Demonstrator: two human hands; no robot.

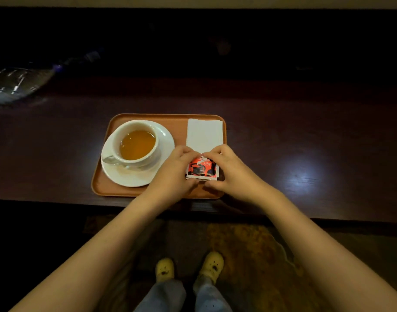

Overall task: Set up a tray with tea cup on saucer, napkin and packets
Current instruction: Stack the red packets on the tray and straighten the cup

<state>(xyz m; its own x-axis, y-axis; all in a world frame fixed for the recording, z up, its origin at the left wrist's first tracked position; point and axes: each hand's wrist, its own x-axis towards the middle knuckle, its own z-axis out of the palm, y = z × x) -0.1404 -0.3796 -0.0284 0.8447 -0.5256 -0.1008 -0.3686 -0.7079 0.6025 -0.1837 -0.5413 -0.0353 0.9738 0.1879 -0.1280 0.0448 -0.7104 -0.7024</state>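
Observation:
An orange tray lies near the front edge of a dark wooden table. On its left half a white cup full of amber tea stands on a white saucer, with a spoon resting on the saucer's left side. A folded white napkin lies on the tray's right half. At the napkin's near end sit red and black packets. My left hand grips their left side and my right hand their right side, fingers curled around the edges.
A crinkled clear plastic bag lies at the table's far left. The table's front edge runs just below the tray. Beyond it I see patterned carpet and my feet in yellow slippers.

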